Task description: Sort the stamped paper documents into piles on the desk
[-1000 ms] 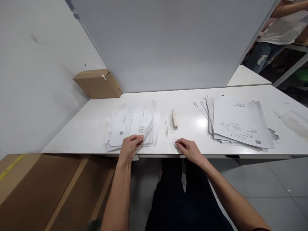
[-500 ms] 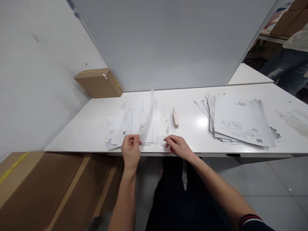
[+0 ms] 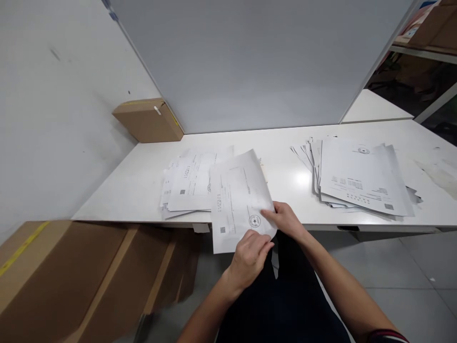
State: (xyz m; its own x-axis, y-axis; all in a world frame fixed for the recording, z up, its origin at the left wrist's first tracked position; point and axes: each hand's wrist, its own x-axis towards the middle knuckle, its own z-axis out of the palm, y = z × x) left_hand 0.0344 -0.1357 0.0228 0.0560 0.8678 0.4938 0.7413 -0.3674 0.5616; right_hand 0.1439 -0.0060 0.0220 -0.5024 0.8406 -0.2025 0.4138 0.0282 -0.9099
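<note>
A printed sheet of paper (image 3: pixel 235 190) with a round stamp and a small square code is held over the table's front edge. My left hand (image 3: pixel 250 257) is closed on its lower right corner. My right hand (image 3: pixel 285 219) grips the right edge, thumb on top, fingers beneath. Left of the sheet, a pile of printed papers (image 3: pixel 193 178) lies on the white table (image 3: pixel 285 195), partly covered by it. Most of a small light-coloured stapler (image 3: pixel 264 172) is hidden behind the sheet.
A larger, untidy stack of papers (image 3: pixel 360 181) lies on the right of the table. A cardboard box (image 3: pixel 150 121) stands at the back left against a grey panel (image 3: pixel 250 66). Large cardboard boxes (image 3: pixel 64 267) stand below the table at left.
The sheet has come off the left pile and moved right, toward me. My left hand has moved right with it, and my right hand has taken hold of its right edge.
</note>
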